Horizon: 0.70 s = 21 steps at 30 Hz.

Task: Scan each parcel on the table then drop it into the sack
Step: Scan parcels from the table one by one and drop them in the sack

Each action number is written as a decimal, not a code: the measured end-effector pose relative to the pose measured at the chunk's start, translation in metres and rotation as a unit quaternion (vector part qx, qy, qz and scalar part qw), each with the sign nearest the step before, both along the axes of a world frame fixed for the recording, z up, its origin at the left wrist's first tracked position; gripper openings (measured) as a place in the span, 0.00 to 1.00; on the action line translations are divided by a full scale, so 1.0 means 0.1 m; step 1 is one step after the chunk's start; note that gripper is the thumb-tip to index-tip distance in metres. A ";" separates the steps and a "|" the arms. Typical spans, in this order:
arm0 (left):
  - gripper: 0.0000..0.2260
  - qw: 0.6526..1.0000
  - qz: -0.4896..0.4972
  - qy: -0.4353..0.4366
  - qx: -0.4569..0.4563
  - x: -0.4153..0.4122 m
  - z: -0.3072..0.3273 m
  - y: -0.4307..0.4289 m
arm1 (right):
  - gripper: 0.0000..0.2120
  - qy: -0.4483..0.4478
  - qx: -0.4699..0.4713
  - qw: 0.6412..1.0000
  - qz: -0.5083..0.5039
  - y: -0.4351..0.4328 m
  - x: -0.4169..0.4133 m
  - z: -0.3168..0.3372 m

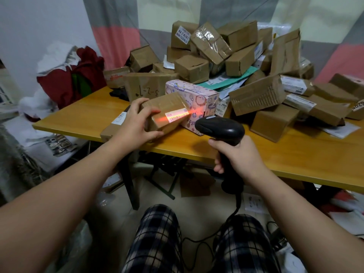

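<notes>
The left hand (137, 123) grips a small cardboard box (167, 113) at the table (295, 154) edge, while the right hand (238, 156), just beside it, clasps a black scanner (220, 129) whose red beam crosses the box's label (176, 115).

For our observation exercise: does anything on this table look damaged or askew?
Yes. The parcel pile is a tumbled heap, boxes tilted every way. The ribbed box at its right front is creased and leans askew.
</notes>
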State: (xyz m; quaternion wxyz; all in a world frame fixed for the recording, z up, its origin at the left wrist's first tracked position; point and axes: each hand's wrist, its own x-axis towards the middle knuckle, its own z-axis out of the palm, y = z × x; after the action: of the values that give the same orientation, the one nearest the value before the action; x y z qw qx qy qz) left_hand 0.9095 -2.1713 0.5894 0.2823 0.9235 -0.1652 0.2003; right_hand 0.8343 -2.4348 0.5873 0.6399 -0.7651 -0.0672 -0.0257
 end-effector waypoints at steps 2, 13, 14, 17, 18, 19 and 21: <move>0.28 1.000 0.001 0.000 -0.003 0.00 0.00 0.00 | 0.07 -0.005 -0.007 1.000 0.007 0.01 -0.02 0.00; 0.28 0.999 0.037 0.029 -0.016 0.03 0.02 0.00 | 0.03 -0.039 -0.048 0.998 -0.014 -0.03 -0.07 -0.07; 0.28 0.998 0.039 0.037 -0.019 0.04 0.03 0.00 | 0.03 -0.043 -0.047 0.998 -0.016 -0.02 -0.09 -0.10; 0.29 0.997 0.036 0.063 -0.031 0.06 0.05 0.00 | 0.02 -0.060 -0.030 0.997 -0.026 -0.01 -0.13 -0.18; 0.29 0.997 0.033 0.062 -0.035 0.06 0.05 0.00 | 0.03 -0.063 -0.021 0.997 -0.029 0.00 -0.15 -0.20; 0.28 0.997 0.031 0.057 -0.040 0.05 0.06 0.01 | 0.03 -0.063 -0.011 0.998 -0.030 0.01 -0.16 -0.21; 0.28 0.997 0.029 0.036 -0.055 0.00 0.08 0.01 | 0.02 -0.064 0.008 0.998 -0.028 0.05 -0.17 -0.21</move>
State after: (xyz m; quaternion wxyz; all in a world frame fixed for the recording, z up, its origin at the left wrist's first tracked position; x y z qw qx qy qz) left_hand 0.9096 -2.1704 0.5976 0.3322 0.9177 -0.1168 0.1840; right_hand 0.8176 -2.4302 0.5668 0.6393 -0.7584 -0.0863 -0.0931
